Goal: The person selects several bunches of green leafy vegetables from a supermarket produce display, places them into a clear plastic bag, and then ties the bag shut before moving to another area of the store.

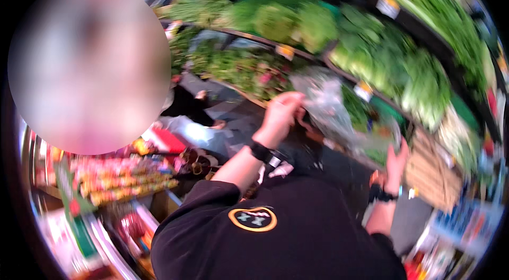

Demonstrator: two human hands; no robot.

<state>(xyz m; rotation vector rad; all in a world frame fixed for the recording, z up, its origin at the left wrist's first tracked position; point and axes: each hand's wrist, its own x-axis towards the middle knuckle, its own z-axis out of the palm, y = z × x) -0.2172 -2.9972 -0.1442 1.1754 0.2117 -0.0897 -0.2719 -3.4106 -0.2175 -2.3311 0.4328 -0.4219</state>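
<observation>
A clear plastic bag (330, 101) stretches out in front of my black T-shirt. My left hand (283, 111) pinches one end of it, with a dark band around the wrist. At the right, my right hand (395, 160) is beside the bag's far edge, fingers partly spread. Blur hides whether it grips the film. Beyond the bag, leafy greens (397, 65) with pale stalks fill a dark shelf. Bunches of reddish-green leafy vegetables (246, 69) lie on the lower shelf, left of the bag.
A brown corrugated cardboard box (433, 168) stands right of my right hand. Price tags (285, 51) line the shelf edges. A person in dark trousers (187, 105) is at the left, near packaged goods (123, 176) in rows. A blue crate (463, 220) sits at lower right.
</observation>
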